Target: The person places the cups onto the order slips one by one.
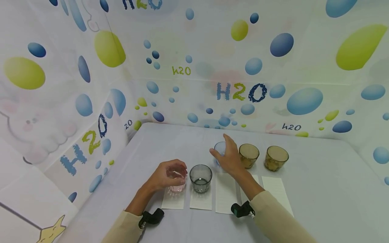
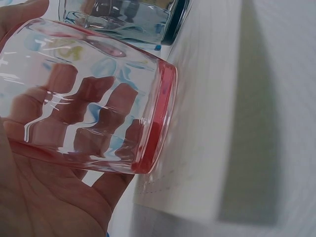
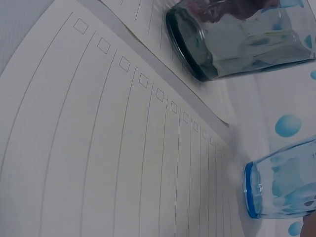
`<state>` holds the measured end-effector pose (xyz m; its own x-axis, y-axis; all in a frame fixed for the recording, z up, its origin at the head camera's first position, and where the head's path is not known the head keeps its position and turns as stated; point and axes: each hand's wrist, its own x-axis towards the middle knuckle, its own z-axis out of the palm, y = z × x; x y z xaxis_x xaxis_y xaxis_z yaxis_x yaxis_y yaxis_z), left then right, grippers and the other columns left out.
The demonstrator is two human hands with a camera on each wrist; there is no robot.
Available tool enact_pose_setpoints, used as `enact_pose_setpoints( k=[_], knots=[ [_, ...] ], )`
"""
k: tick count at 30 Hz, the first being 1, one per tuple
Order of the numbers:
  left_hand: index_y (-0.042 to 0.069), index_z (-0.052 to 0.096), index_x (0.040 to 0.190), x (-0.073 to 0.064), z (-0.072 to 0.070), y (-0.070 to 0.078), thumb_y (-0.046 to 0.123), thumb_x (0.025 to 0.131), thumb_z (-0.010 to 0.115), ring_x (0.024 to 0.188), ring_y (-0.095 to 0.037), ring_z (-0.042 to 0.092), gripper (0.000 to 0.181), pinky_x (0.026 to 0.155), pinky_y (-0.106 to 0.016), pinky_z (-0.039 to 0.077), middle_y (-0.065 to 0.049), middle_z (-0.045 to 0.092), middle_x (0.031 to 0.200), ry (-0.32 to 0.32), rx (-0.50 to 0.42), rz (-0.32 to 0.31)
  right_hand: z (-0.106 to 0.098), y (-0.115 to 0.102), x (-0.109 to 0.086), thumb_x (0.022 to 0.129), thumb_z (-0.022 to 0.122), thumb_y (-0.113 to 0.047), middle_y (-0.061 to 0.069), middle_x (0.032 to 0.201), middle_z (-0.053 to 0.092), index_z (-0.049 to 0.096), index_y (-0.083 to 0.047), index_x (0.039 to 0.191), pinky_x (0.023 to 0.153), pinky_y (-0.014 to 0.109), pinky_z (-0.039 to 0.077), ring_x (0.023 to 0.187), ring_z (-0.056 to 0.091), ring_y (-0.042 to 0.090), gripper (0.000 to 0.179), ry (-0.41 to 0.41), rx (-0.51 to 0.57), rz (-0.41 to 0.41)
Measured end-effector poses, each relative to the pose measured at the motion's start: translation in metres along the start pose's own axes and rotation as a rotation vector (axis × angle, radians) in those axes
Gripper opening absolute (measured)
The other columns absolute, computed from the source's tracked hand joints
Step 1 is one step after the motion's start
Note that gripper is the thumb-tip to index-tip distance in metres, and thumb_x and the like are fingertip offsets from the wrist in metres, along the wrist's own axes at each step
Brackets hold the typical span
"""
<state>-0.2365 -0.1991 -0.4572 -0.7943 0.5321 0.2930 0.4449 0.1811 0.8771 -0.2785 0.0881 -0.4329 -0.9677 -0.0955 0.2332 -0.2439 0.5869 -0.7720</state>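
Note:
My left hand point(image 1: 164, 175) is curled round a pink-tinted clear glass point(image 1: 177, 188), which stands over the leftmost paper slip. In the left wrist view the fingers show through its wall, and its red-pink base point(image 2: 157, 118) sits close to the paper. My right hand point(image 1: 230, 159) reaches toward the back row with thumb and fingers spread about a blue-tinted glass point(image 1: 219, 147), partly hidden by the hand. A fingertip point(image 3: 309, 225) appears beside this glass in the right wrist view. Between the hands a smoky grey glass point(image 1: 201, 177) stands upright on the second slip.
Two amber glasses, one nearer point(image 1: 249, 156) and one farther right point(image 1: 276, 158), stand right of the blue glass. Several lined paper slips lie in a row, including the middle one point(image 1: 226, 195) and the rightmost point(image 1: 276, 192). A printed backdrop point(image 1: 206, 71) rises behind the white table.

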Motion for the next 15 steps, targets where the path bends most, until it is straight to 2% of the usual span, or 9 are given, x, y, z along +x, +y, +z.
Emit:
enact_pose_setpoints(
  k=[4, 9, 15],
  knots=[
    [-0.004, 0.063, 0.116, 0.000, 0.000, 0.000, 0.014, 0.083, 0.078, 0.092, -0.028, 0.069, 0.041, 0.085, -0.047, 0.059, -0.013, 0.071, 0.102, 0.000, -0.002, -0.003, 0.001, 0.002, 0.001, 0.096, 0.065, -0.048, 0.017, 0.164, 0.025, 0.022, -0.005, 0.159, 0.121, 0.054, 0.023, 0.152, 0.023, 0.035, 0.087, 0.013, 0.010, -0.002],
    [-0.003, 0.064, 0.116, 0.000, 0.000, -0.001, 0.014, 0.082, 0.077, 0.092, -0.026, 0.070, 0.041, 0.085, -0.046, 0.059, -0.012, 0.071, 0.102, -0.001, -0.005, 0.002, 0.001, 0.005, 0.004, 0.099, 0.061, -0.045, 0.018, 0.163, 0.027, 0.026, -0.003, 0.158, 0.120, 0.056, 0.023, 0.152, 0.024, 0.036, 0.080, 0.021, 0.019, 0.006],
    [-0.003, 0.064, 0.117, 0.000, 0.000, 0.001, 0.014, 0.083, 0.077, 0.092, -0.027, 0.070, 0.041, 0.085, -0.046, 0.059, -0.012, 0.071, 0.102, -0.001, -0.006, 0.004, 0.003, 0.012, 0.004, 0.097, 0.062, -0.052, 0.020, 0.158, 0.034, 0.031, -0.003, 0.156, 0.116, 0.057, 0.032, 0.145, 0.036, 0.038, 0.082, 0.022, 0.065, 0.099]
  ],
)
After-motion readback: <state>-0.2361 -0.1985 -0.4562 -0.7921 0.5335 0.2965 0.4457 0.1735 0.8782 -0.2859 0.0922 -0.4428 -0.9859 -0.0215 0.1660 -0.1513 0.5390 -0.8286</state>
